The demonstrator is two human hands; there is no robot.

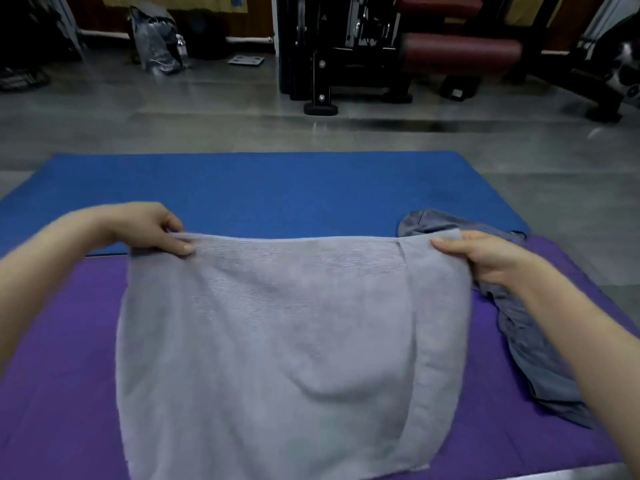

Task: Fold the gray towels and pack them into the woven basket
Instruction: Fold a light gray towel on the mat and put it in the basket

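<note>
- The light gray rectangular terry towel (277,341) fills the centre and the lower part of the frame. It is spread out, and its far edge is pulled straight between the two hands.
- A narrow strip along the right side of this towel is folded over, with a long crease from the far edge to the near edge. There is a soft dent in the middle of the cloth.
- The left hand (152,226), at centre left, pinches the far left corner, with the thumb on top and the fingers curled.
- The right hand (485,258), at centre right, grips the far right corner. The thumb lies over the edge, and the other fingers are hidden under the cloth.
- A darker gray crumpled towel (533,348) lies at the right, partly behind the right arm, just beside the light towel.
- Both towels rest on a purple foam mat (59,375). A blue foam mat (277,188) lies directly beyond it.
- The mats are on a gray shiny floor (173,112).
- At upper centre stands a black gym machine (346,46) with dark red padded rolls (460,51). A small pale label on one of its feet is too blurred to read.
- At the upper left a gray plastic bag (156,39) leans near the wall.
</note>
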